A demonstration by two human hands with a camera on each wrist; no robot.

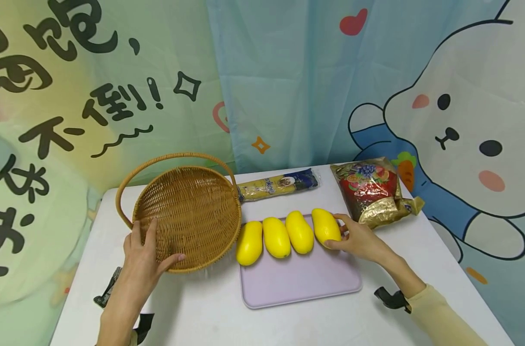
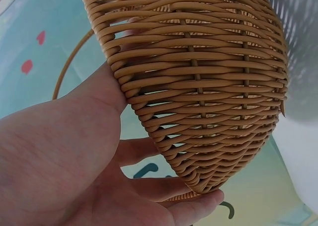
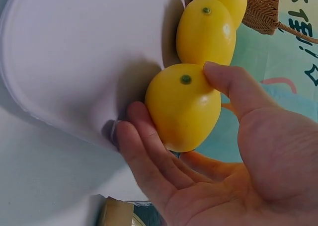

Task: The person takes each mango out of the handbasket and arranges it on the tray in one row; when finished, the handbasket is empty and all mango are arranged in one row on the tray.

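Observation:
A brown wicker basket (image 1: 193,216) with a tall arched handle stands tilted on the table, its inside facing me. My left hand (image 1: 142,262) grips its near left rim, the thumb spread from the fingers; the weave (image 2: 208,82) fills the left wrist view. To the right, several yellow mangoes stand in a row along the back of a lilac tray (image 1: 301,283). Around the rightmost mango (image 1: 325,225) curl the thumb and fingers of my right hand (image 1: 360,240). In the right wrist view this mango (image 3: 181,112) shows a green stem spot and seems to rest on the tray.
Behind the tray lies a long pack of noodles (image 1: 279,186), its left end against the basket. A red and gold bag (image 1: 370,192) sits at the back right. The white table (image 1: 210,312) backs onto a printed curtain (image 1: 279,86).

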